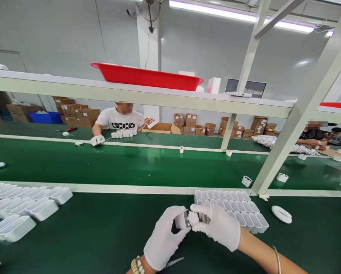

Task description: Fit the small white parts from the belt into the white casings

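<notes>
My left hand (165, 238), in a white glove, is closed around a small white plastic housing (181, 220) in front of me. My right hand (220, 225), also gloved, pinches a small part with a white piece (193, 218) and dark edges at the housing's open end. The two parts touch or nearly touch; fingers hide much of both. Just behind my right hand stand rows of open white housings (252, 219). A thin metal tool (174, 262), perhaps tweezers, lies partly under my left wrist.
More white housings (45, 209) stand in rows at the left. A white oval piece (281, 214) lies at the right. Past a pale rail, a green belt (125, 163) carries scattered parts. A slanting post (290, 140) and a shelf with a red tray (147, 77) stand ahead. Co-workers (125, 120) sit opposite.
</notes>
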{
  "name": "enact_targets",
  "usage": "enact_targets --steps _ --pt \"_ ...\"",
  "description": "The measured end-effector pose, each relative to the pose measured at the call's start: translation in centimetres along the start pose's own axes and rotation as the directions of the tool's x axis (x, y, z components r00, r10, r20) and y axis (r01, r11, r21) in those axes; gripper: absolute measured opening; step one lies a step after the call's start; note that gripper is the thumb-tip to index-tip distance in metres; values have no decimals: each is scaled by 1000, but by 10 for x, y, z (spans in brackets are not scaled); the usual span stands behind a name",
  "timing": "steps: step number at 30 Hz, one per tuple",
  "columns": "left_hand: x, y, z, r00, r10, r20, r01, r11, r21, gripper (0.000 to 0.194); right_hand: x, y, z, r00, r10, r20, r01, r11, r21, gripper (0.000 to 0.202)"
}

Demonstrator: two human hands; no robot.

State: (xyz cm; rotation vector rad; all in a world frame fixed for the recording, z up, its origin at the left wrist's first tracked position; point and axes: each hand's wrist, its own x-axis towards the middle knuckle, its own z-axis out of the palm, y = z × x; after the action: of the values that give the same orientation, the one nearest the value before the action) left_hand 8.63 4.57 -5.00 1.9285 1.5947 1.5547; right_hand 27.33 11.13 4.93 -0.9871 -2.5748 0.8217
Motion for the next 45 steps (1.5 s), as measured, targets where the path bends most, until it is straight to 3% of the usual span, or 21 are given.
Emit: enact_targets --steps 4,11,16,23,28,33,39,45 --pt "0 -1 0 999 35 -12 -35 999 8 35 0 -6 -1 1000 -24 13 24 1000 -2 22" --pt "1 1 0 999 40 -9 -40 999 26 37 -3 -3 7 1000 23 -13 -25 986 -163 8" --pt "-1 2 -2 998 54 -11 -54 998 11 36 -3 -5 7 998 54 -28 -57 989 -137 9" --pt "-5 0 0 999 26 41 -25 1000 -13 43 2 2 17 998 -34 47 41 986 -162 10" --pt "-4 3 1 989 -135 66 140 986 -92 40 5 9 29 997 -2 -82 -16 975 -223 62" --pt "-2 3 5 957 -285 57 290 934 -211 40 2 3 33 988 -100 -120 60 953 -298 23" --pt "-3 0 4 956 -291 26 286 915 -285 36 -3 1 40 991 -108 -80 85 965 -248 37" --pt "-5 1 2 954 -300 21 295 917 -269 35 -4 1 45 991 -115 -67 89 948 -307 36"
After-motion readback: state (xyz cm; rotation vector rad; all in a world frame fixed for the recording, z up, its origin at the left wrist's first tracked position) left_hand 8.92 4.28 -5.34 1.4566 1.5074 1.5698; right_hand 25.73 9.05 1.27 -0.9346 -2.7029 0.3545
